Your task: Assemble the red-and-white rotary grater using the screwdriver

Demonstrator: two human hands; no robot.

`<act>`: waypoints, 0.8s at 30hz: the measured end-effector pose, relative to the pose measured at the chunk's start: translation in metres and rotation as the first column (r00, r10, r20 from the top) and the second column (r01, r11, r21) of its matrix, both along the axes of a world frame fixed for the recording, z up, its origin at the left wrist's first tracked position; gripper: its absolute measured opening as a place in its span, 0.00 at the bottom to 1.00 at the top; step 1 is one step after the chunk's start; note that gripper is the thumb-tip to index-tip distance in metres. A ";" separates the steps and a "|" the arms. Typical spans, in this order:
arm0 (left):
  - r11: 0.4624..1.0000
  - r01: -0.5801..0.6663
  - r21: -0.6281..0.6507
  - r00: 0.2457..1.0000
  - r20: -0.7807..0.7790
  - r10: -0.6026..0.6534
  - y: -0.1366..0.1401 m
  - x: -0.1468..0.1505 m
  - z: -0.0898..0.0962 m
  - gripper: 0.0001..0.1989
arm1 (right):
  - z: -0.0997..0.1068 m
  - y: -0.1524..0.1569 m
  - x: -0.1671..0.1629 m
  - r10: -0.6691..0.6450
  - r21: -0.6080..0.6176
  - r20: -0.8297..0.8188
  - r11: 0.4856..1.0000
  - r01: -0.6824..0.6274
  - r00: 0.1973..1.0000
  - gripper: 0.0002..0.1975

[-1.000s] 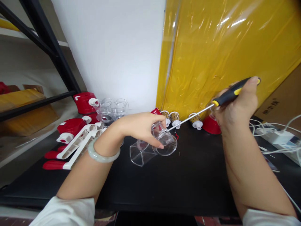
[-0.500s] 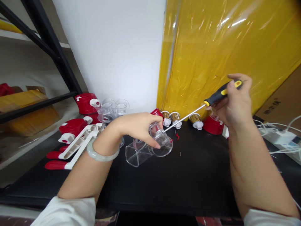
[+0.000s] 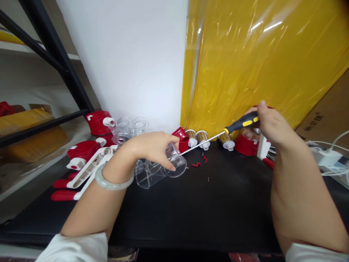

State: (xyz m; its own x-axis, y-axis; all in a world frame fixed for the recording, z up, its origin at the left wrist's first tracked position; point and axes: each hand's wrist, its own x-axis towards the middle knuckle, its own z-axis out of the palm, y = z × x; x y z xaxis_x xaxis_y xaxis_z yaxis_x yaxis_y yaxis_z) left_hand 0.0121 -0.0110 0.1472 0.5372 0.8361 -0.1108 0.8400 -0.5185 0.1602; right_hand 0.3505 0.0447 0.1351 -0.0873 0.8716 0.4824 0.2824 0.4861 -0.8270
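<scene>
My left hand is closed around one end of a clear plastic housing, thumb on the near side, just above the black tabletop. In my right hand is the black and yellow handle of a screwdriver. Its long metal shaft slants down to the left and enters the housing near my left fingers; the tip is hard to make out through the clear plastic. Two small red plastic pieces and a tiny metal pin or screw lie to the right of the housing.
Several metal grater drums line the back beside a red part and a red base. On the left are red bodies, clear housings and white cranks with red grips. White cables lie right.
Both hands have shifted left, carrying the housing and the screwdriver. My right hand is lower, and the shaft now lies flatter. A second red piece has come into sight.
</scene>
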 end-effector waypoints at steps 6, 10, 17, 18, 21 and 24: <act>1.000 -0.004 0.003 1.000 -0.002 0.004 0.000 -0.001 0.000 0.27 | -0.001 0.000 -0.004 0.258 -0.011 -0.132 0.965 -0.261 0.957 0.22; 1.000 -0.025 0.018 0.999 -0.043 0.025 -0.001 -0.001 0.001 0.27 | -0.005 0.007 0.003 0.042 -0.056 0.104 0.998 -0.037 0.994 0.28; 0.999 -0.042 0.028 0.998 -0.034 0.043 -0.001 -0.003 0.001 0.29 | -0.005 0.004 -0.005 0.307 -0.038 -0.171 0.947 -0.318 0.936 0.23; 0.999 -0.043 0.023 0.999 -0.032 0.044 -0.002 -0.004 0.001 0.29 | -0.005 0.003 -0.006 0.259 -0.047 -0.130 0.963 -0.267 0.957 0.21; 0.999 -0.044 0.017 0.998 -0.035 0.045 -0.005 -0.007 0.003 0.29 | -0.007 0.003 -0.007 0.160 -0.100 -0.001 0.982 -0.159 0.987 0.22; 0.997 -0.076 0.026 0.996 -0.050 0.077 -0.007 -0.010 0.003 0.29 | -0.010 0.005 -0.007 0.319 -0.108 -0.114 0.937 -0.331 0.941 0.19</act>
State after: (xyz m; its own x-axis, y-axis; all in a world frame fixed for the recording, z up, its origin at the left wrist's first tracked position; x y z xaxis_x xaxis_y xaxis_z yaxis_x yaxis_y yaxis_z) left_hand 0.0019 -0.0181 0.1501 0.4660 0.8772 -0.1153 0.8839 -0.4559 0.1044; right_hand 0.3435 0.0500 0.1250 -0.3357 0.8564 0.3923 0.0450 0.4305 -0.9014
